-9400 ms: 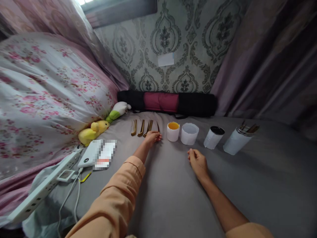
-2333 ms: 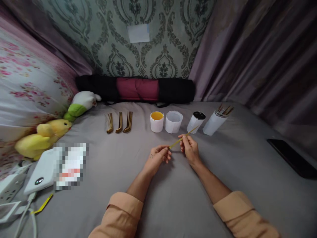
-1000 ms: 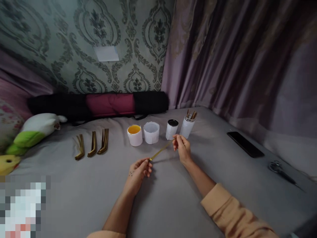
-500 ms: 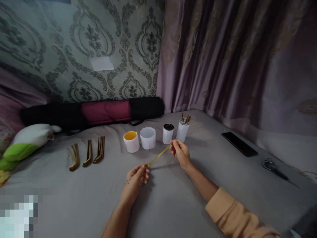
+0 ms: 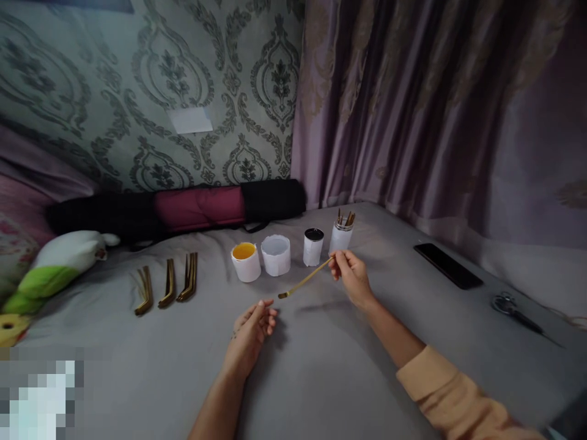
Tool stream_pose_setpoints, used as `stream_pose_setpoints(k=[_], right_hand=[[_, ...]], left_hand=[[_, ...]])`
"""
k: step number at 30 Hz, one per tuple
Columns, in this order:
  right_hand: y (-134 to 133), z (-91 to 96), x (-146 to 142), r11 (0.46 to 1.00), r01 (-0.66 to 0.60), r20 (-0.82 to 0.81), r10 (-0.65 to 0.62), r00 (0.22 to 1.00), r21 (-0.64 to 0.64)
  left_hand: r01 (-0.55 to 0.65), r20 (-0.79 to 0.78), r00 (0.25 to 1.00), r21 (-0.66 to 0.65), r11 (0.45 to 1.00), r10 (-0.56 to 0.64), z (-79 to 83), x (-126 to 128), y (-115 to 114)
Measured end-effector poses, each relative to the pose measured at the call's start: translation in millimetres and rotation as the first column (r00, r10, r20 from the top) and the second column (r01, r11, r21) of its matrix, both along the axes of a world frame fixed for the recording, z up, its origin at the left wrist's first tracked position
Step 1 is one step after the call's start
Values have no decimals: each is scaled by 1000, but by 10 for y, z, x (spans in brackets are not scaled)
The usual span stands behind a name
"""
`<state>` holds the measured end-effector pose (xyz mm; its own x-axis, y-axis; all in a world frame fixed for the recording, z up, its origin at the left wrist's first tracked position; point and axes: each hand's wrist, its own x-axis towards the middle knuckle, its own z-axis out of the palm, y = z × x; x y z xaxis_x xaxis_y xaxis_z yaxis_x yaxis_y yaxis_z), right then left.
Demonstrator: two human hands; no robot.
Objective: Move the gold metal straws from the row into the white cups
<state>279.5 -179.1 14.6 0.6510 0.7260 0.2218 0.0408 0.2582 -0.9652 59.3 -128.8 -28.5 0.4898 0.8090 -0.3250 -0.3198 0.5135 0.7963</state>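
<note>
Pinched in my right hand (image 5: 351, 275) is the upper end of a thin gold-brown strip (image 5: 308, 280). It slants down to the left, ending in a short, darker bent tip above the grey sheet. Just below that tip, my left hand (image 5: 254, 324) holds nothing, its fingers loosely curled and apart. Behind the hands stand a white-wrapped cup with yellow-orange inside (image 5: 246, 263), a pale wide cup (image 5: 276, 256), a white-wrapped can with a dark top (image 5: 313, 247) and a white-wrapped jar (image 5: 341, 237) with several brown sticks.
Three bundles of similar bent strips (image 5: 168, 284) lie at left. Beyond them are a green-and-white plush toy (image 5: 57, 263) and a long black-and-maroon bag (image 5: 197, 208). On the right lie a black phone (image 5: 448, 266) and a dark tool with a thin tip (image 5: 518, 313).
My left hand has let go of the strip's lower end. My right hand has moved slightly right and up with the strip, and the bent tip now shows.
</note>
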Motion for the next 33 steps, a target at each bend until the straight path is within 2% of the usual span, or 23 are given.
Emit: stream_pose_setpoints(k=[8,17,33], right_hand=[[-134,327,326,995,93,74,-95,993,30],[-216,761,683,976,196,148,-208,967,92],[-139,1360,1225,896,413,244,-442,863,164]], left_hand=[[-13,41,999,-82,997,16,17,-58,46],[-15,62,998,-100,995,21,20,-70,55],[-12,95,995,-124,992,24,16,-92,78]])
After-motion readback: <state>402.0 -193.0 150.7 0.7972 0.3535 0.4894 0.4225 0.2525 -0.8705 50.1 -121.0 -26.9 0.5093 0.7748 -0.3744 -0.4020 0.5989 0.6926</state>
